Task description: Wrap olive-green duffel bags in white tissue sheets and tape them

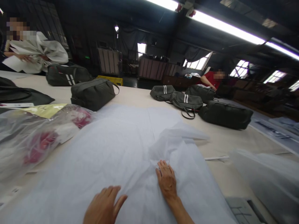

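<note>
A large sheet of thin white material point(112, 140) covers the middle of the table, wrinkled and bunched up near its right side. My right hand point(167, 182) rests on the sheet just below the bunched part, its fingers extended and slightly spread. Lower and to the left is my left hand point(102, 205), over the sheet near the bottom edge of the view. Its thumb stands apart from the fingers, and nothing shows in it. Whether the left palm touches the sheet is unclear.
Dark bags point(93, 93) stand at the back left, and more dark bags point(225, 115) at the back right. Clear plastic with red items point(43, 143) lies left. Translucent material point(268, 177) is at right. One person holds pale sheets point(52, 51); another in red point(211, 79) stands behind bags.
</note>
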`<state>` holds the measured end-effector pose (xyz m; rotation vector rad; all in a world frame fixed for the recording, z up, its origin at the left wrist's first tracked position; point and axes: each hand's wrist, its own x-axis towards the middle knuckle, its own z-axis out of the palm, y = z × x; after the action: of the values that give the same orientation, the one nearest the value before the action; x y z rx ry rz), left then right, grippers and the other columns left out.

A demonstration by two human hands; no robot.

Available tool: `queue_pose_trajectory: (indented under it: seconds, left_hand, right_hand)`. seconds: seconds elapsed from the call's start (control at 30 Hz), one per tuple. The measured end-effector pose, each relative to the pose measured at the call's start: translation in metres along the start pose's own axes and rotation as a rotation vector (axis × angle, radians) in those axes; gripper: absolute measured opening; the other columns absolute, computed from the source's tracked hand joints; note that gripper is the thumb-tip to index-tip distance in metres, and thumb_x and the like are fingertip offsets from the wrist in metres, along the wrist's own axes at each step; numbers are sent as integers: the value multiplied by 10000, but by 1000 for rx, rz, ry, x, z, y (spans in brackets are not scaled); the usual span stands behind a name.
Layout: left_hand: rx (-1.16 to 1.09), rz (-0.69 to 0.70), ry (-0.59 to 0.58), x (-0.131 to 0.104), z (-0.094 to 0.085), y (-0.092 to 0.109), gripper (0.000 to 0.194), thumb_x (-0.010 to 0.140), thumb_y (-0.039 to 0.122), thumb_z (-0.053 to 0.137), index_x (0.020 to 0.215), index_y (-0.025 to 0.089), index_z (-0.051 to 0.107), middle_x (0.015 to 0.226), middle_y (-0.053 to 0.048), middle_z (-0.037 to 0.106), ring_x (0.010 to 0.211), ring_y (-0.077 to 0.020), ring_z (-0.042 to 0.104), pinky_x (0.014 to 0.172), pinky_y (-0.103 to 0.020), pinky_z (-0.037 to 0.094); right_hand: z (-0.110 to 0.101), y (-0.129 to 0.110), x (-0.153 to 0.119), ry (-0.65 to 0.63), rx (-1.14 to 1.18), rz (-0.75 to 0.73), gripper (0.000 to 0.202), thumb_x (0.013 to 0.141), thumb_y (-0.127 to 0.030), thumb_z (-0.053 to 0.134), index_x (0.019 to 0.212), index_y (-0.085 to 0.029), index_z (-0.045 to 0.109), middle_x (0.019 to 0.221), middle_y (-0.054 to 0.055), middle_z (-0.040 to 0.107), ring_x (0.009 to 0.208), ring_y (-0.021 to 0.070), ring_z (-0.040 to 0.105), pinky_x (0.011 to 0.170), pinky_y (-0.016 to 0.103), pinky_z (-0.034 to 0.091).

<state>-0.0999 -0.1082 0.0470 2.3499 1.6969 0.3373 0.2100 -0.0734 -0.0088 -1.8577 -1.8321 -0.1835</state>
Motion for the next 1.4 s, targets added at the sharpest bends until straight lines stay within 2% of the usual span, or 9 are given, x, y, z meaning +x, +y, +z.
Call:
queue_pose_trajectory:
  seconds: [0.17, 0.3, 0.4, 0.57, 0.73, 0.9, 1.07, 1.23, 1.4]
  left_hand:
    - [-23, 242, 46, 93, 22, 46, 633, 747, 264, 766, 1333, 262, 526, 1352, -94, 587, 1231, -288, 534, 1023, -433, 422]
    - [-64, 253, 37, 109, 46, 39, 236, 861, 186, 638, 1083, 266, 634, 1096, -29, 665, 1008, -219, 586, 880, -368, 428]
    - [3, 256, 15, 116, 44, 34, 162, 916, 127, 506, 879, 225, 630, 926, -23, 648, 888, -209, 568, 792, -355, 402]
    - [46, 253, -57, 140, 31, 52, 59, 887, 164, 553, 906, 202, 593, 919, -40, 633, 870, -221, 562, 765, -361, 397]
    - [-73, 218, -62, 160, 39, 61, 85, 836, 237, 646, 896, 219, 589, 948, -41, 619, 909, -242, 546, 783, -389, 393]
    - [-326, 240, -128, 163, 46, 45, 73, 858, 219, 608, 791, 213, 578, 894, -36, 626, 876, -228, 552, 794, -392, 407]
    - [-782, 146, 22, 159, 29, 20, 190, 905, 354, 499, 764, 228, 517, 1165, -88, 635, 1113, -237, 559, 961, -395, 448]
    - [-1013, -77, 102, 152, -6, -1, 340, 865, 540, 519, 729, 232, 471, 1300, -103, 621, 1212, -276, 552, 1052, -455, 415]
    - [-978, -15, 90, 143, -34, 2, 301, 880, 478, 528, 721, 228, 475, 1300, -101, 621, 1201, -265, 564, 1054, -433, 417]
  right_hand:
    - [-21, 5, 24, -93, 195, 252, 429, 947, -480, 447, 1066, -188, 738, 1147, 119, 714, 1034, 281, 692, 879, 437, 564]
    - [-43, 11, 43, -151, 366, 315, 479, 947, -517, 444, 1179, -173, 683, 1205, 124, 687, 1000, 258, 707, 810, 402, 604]
    - [-49, 7, 58, -48, 294, 83, 382, 969, -405, 459, 1242, -209, 642, 1322, 97, 620, 1217, 256, 590, 989, 439, 527]
    - [-9, 2, 71, -50, 103, -228, 648, 918, -467, 557, 1466, -167, 386, 1532, 132, 369, 1425, 308, 322, 1153, 558, 318]
    - [30, 12, 60, -65, 140, -51, 484, 961, -439, 490, 1363, -173, 532, 1430, 123, 517, 1361, 279, 437, 1149, 540, 322]
    - [23, 17, 57, 35, 467, 264, 458, 957, -470, 464, 1272, -177, 619, 1370, 89, 583, 1317, 262, 491, 1150, 482, 345]
    - [18, 11, 69, 147, 612, 747, 746, 840, -721, 453, 1205, -103, 656, 1285, 138, 640, 1263, 337, 534, 1070, 456, 441]
    - [36, -19, 77, 260, 316, 390, 595, 975, -533, 323, 1361, -131, 531, 1466, 128, 471, 1429, 306, 312, 1176, 554, 215]
    - [51, -45, 76, -95, -23, 285, 633, 964, -515, 374, 1452, -115, 414, 1546, 122, 335, 1464, 316, 215, 1186, 565, 125]
